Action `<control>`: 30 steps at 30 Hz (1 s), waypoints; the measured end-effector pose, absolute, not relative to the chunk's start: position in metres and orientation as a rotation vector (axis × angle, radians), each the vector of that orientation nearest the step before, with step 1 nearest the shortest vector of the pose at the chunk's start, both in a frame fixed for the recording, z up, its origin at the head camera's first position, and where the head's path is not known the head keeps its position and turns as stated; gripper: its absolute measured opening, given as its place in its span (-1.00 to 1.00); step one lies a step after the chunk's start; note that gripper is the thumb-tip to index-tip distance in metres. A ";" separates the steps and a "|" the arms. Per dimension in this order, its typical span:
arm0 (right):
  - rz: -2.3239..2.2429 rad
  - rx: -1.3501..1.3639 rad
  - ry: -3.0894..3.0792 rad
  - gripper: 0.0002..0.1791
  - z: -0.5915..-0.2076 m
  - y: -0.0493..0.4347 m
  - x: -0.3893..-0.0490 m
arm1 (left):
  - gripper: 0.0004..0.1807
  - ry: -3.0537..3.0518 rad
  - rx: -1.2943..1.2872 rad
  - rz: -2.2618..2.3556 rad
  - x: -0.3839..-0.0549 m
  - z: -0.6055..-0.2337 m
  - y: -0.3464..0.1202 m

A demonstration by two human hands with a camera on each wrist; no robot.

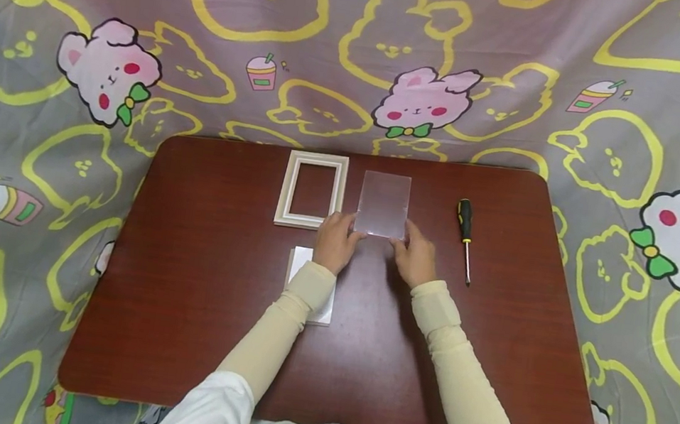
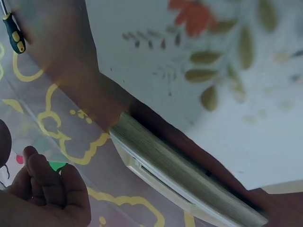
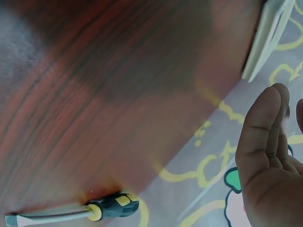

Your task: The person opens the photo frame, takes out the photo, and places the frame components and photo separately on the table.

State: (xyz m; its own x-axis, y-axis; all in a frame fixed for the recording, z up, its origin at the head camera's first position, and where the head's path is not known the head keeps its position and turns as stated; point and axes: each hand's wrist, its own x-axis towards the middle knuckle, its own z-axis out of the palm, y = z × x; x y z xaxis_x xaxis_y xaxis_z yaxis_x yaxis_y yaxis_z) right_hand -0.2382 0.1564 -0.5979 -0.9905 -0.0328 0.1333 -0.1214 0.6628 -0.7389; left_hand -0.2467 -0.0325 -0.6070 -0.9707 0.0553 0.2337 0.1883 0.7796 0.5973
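Observation:
Between both hands is a clear plastic sheet point(image 1: 383, 203), raised in front of the person. My left hand point(image 1: 338, 240) pinches its lower left corner with thumb and fingers. At the lower right corner, my right hand point(image 1: 415, 254) pinches it the same way. Just beyond the left hand lies a cream picture frame point(image 1: 286, 187) with an open middle. Under the left wrist sits a white panel point(image 1: 303, 257) on the table; the left wrist view shows a card with a flower print point(image 2: 199, 75) close to the camera.
A flat-blade screwdriver point(image 1: 465, 232) with a black and yellow handle lies right of the right hand. The brown wooden table point(image 1: 189, 278) has rounded corners. Behind it hangs a patterned curtain point(image 1: 339, 25).

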 end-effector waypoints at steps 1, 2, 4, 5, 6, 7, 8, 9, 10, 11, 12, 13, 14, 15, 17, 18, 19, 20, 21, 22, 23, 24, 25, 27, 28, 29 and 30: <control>1.241 0.114 -2.779 -0.44 -0.598 0.156 -0.241 | -0.45 -2.780 -0.185 -0.952 -0.250 -0.607 -0.032; 1.236 0.103 -2.788 -0.44 -0.599 0.156 -0.244 | -0.46 -2.792 -0.179 -0.944 -0.253 -0.607 -0.031; 1.231 0.078 -2.801 -0.45 -0.601 0.156 -0.249 | -0.48 -2.810 -0.161 -0.933 -0.259 -0.607 -0.030; 1.233 0.068 -2.806 -0.45 -0.602 0.156 -0.251 | -0.50 -2.820 -0.154 -0.920 -0.261 -0.607 -0.029; 1.227 0.061 -2.812 -0.45 -0.604 0.156 -0.254 | -0.51 -2.829 -0.148 -0.905 -0.264 -0.608 -0.028; 1.222 0.053 -2.818 -0.46 -0.605 0.156 -0.257 | -0.52 -2.842 -0.138 -0.888 -0.266 -0.609 -0.027; 1.211 0.049 -2.824 -0.46 -0.606 0.156 -0.259 | -0.53 -2.854 -0.130 -0.870 -0.269 -0.609 -0.027; 1.202 0.045 -2.830 -0.46 -0.607 0.156 -0.262 | -0.54 -2.868 -0.120 -0.853 -0.271 -0.610 -0.026; 1.198 0.039 -2.837 -0.46 -0.609 0.156 -0.265 | -0.55 -2.890 -0.103 -0.834 -0.272 -0.611 -0.025; 1.193 0.032 -2.844 -0.46 -0.609 0.156 -0.267 | -0.55 -2.910 -0.087 -0.814 -0.274 -0.611 -0.024; 1.189 0.023 -2.854 -0.46 -0.611 0.156 -0.270 | -0.55 -2.935 -0.069 -0.796 -0.276 -0.612 -0.023; 1.192 0.012 -2.862 -0.45 -0.612 0.156 -0.272 | -0.55 -2.960 -0.048 -0.779 -0.277 -0.612 -0.022; 1.190 0.002 -2.872 -0.45 -0.614 0.156 -0.275 | -0.55 -2.982 -0.033 -0.766 -0.278 -0.612 -0.021; 1.189 -0.010 -2.884 -0.46 -0.616 0.156 -0.277 | -0.55 -3.008 -0.019 -0.751 -0.280 -0.612 -0.019; 1.181 -0.034 -2.903 -0.47 -0.620 0.156 -0.282 | -0.55 -3.046 -0.005 -0.717 -0.283 -0.613 -0.016; 1.177 -0.044 -2.912 -0.48 -0.623 0.156 -0.283 | -0.54 -3.066 -0.001 -0.699 -0.284 -0.613 -0.015; 1.163 -0.047 -2.921 -0.48 -0.625 0.156 -0.285 | -0.55 -3.081 0.002 -0.686 -0.286 -0.613 -0.014; 1.149 -0.052 -2.930 -0.48 -0.627 0.155 -0.287 | -0.55 -3.095 0.004 -0.671 -0.287 -0.614 -0.013; 1.141 -0.057 -2.939 -0.49 -0.629 0.155 -0.288 | -0.56 -3.108 0.010 -0.656 -0.289 -0.614 -0.012; 1.132 -0.062 -2.950 -0.49 -0.630 0.155 -0.289 | -0.57 -3.123 0.021 -0.643 -0.290 -0.615 -0.011; 1.125 -0.065 -2.962 -0.49 -0.631 0.154 -0.290 | -0.57 -3.141 0.032 -0.629 -0.291 -0.615 -0.010; 1.120 -0.072 -2.974 -0.49 -0.631 0.154 -0.291 | -0.58 -3.158 0.042 -0.616 -0.292 -0.616 -0.009; 1.114 -0.078 -2.987 -0.49 -0.631 0.153 -0.292 | -0.59 -3.172 0.051 -0.607 -0.293 -0.616 -0.009; 1.104 -0.096 -3.014 -0.48 -0.630 0.152 -0.293 | -0.61 -3.194 0.056 -0.598 -0.295 -0.615 -0.007; 1.097 -0.101 -3.026 -0.48 -0.630 0.151 -0.294 | -0.61 -3.202 0.057 -0.597 -0.295 -0.615 -0.007; 1.090 -0.106 -3.034 -0.48 -0.630 0.151 -0.295 | -0.62 -3.206 0.050 -0.595 -0.296 -0.615 -0.007; 1.077 -0.108 -3.043 -0.47 -0.631 0.150 -0.296 | -0.63 -3.209 0.041 -0.591 -0.296 -0.615 -0.007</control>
State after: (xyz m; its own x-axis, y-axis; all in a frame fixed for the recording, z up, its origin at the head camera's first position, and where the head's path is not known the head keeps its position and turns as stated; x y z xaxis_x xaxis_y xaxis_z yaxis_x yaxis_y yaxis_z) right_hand -0.2957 0.1505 -0.6306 -0.9939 0.0334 -0.1050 0.0920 0.7760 -0.6240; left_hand -0.2962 -0.0067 -0.6153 -0.9923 -0.0026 -0.1237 -0.0465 0.9343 0.3535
